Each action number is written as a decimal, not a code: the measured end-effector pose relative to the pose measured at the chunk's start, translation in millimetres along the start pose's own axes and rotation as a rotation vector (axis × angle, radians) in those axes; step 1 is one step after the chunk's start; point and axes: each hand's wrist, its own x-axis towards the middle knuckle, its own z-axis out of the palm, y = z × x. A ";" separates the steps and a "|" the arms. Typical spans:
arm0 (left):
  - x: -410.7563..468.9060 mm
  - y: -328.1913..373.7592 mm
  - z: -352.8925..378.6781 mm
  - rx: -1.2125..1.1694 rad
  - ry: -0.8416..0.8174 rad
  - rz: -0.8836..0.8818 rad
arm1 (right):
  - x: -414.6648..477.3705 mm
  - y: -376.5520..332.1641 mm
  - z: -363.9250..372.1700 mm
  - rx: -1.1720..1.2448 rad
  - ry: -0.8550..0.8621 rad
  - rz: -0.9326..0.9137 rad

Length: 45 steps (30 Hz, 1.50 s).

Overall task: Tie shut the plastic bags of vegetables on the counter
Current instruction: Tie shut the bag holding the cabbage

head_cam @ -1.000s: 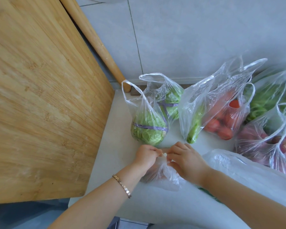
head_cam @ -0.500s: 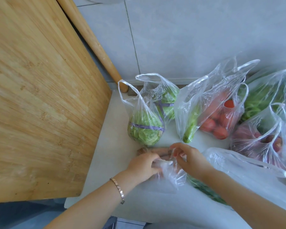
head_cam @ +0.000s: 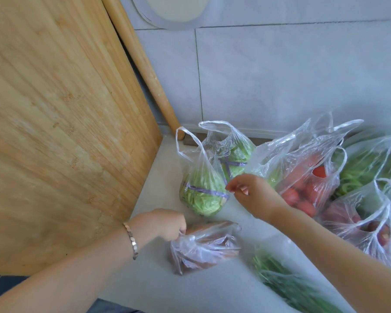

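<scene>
Counter (head_cam: pixel 160 177) | left hand (head_cam: pixel 167 223) pinches small bag (head_cam: pixel 205 247) neck, likely to keep it gathered, in front of cabbage bag (head_cam: pixel 201 193) | right hand (head_cam: pixel 251 190) slack, empty, beside it

The clear bag (head_cam: pixel 203 247) I hold shows brown and dull red. Near cabbage (head_cam: pixel 202 199) and far cabbage (head_cam: pixel 238 158): pale green, banded purple. Tomatoes (head_cam: pixel 303 193) red, greens (head_cam: pixel 287 283) dark green. Board (head_cam: pixel 61 132) honey-yellow, fine straight grain. Tiles (head_cam: pixel 280 75) pale grey, counter (head_cam: pixel 158 177) off-white. My bracelet (head_cam: pixel 131 239) silver-pink.
</scene>
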 end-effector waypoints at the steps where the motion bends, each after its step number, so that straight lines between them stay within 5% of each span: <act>1: 0.0 -0.9 -3.6 0.015 -0.035 -0.006 | 8.9 -8.2 -7.2 -0.008 0.037 -0.021; 4: 4.8 -10.1 -21.0 -0.122 0.119 -0.043 | 42.1 -27.8 -22.7 -0.018 0.178 -0.067; 9: 7.5 -13.3 -93.9 -0.954 0.989 -0.010 | 117.7 -45.9 -34.2 -0.103 0.262 -0.059; 11: 3.2 0.1 -119.1 -1.175 1.019 0.040 | 138.9 -45.5 -33.2 -0.280 0.152 0.013; 14: -1.0 22.3 -133.5 -1.539 0.826 0.163 | 149.9 -38.2 -26.8 -0.498 -0.047 0.120; 17: -3.1 18.7 -136.9 -1.796 0.802 0.262 | 145.5 -36.3 -21.3 -0.501 -0.146 0.143; 21: -2.6 -7.4 -133.9 -1.809 0.948 0.111 | 130.9 -36.9 -29.8 -0.202 -0.034 0.166; 27: -15.8 -22.5 -130.4 -1.974 0.930 0.151 | 107.4 -58.2 -70.7 0.133 0.277 0.198; 41: -9.0 9.9 -98.3 -1.108 0.587 0.434 | 43.0 -42.1 -48.6 0.694 -0.403 0.303; 45: 9.3 18.2 -95.9 -1.072 0.526 0.508 | 43.5 -33.8 -42.1 0.766 -0.421 0.263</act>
